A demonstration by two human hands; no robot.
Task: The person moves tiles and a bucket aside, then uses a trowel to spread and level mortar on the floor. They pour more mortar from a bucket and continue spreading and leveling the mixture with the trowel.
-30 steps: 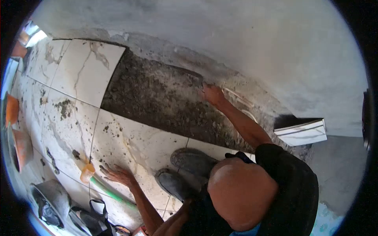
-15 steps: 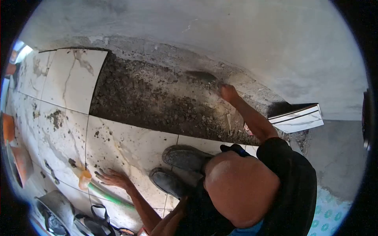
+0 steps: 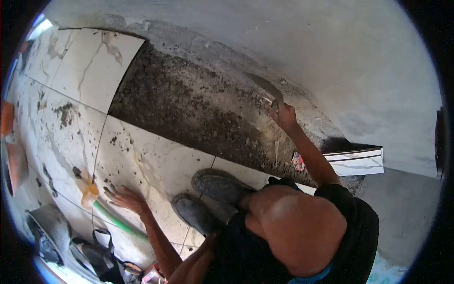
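My right hand point(image 3: 285, 117) is closed around the handle of a trowel point(image 3: 266, 86). The trowel's grey blade points up and left, close to the rough strip at the wall's foot. Under it lies a bed of dark, crumbly soil or mortar point(image 3: 189, 106), bordered by white marbled tiles. My left hand point(image 3: 125, 199) rests on a dirty floor tile point(image 3: 142, 156) with its fingers spread and holds nothing. Just left of those fingers lies a mallet-like tool with an orange head point(image 3: 90, 195) and a green handle point(image 3: 116, 220).
A grey wall point(image 3: 331, 61) runs along the far side. Stacked tiles point(image 3: 357, 161) lean near it at the right. My shoes point(image 3: 220, 184) are on the tiles. At lower left are a grey bucket point(image 3: 49, 232), a black bag point(image 3: 101, 258) and orange objects point(image 3: 15, 165).
The trowel has come up and turned, so more of its blade shows, and my right hand has shifted with it. My left hand stays flat on the tile. The camera view has tilted.
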